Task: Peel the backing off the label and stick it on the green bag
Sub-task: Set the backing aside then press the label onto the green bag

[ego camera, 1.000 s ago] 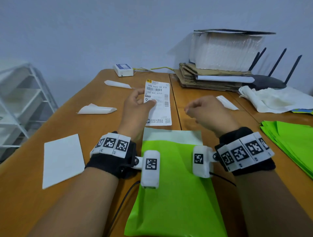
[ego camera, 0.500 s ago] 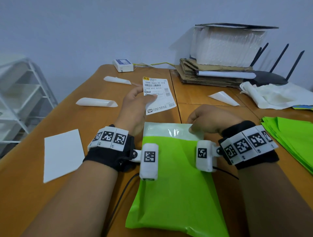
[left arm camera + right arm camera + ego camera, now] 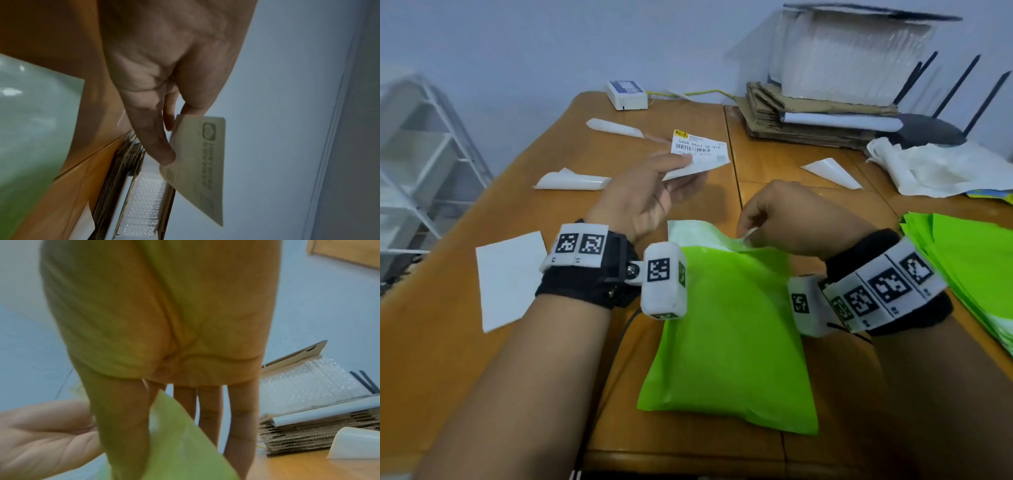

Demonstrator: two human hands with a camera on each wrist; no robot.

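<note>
A green bag [image 3: 729,335] lies on the wooden table [image 3: 500,377] in front of me, its pale top flap [image 3: 698,234] raised off the surface. My right hand [image 3: 751,236] pinches that top edge; in the right wrist view the green bag [image 3: 185,443] runs between thumb and fingers. My left hand [image 3: 690,169] holds the white printed label [image 3: 698,150] in the air beyond the bag, thumb on top and fingers beneath. In the left wrist view the label [image 3: 201,162] shows its print side, pinched by the thumb [image 3: 158,146].
A stack of green bags [image 3: 962,260] lies at the right. Curled white backing strips [image 3: 571,181] [image 3: 616,126] [image 3: 832,173] and a white sheet [image 3: 510,277] are scattered about. At the back: cardboard stack [image 3: 808,120], bubble-wrap box [image 3: 852,58], router [image 3: 928,130]. A white rack [image 3: 421,164] stands left.
My right hand came down onto the bag's top edge, pinched it and lifted it off the table. My left hand tilted the label flatter, still holding it.
</note>
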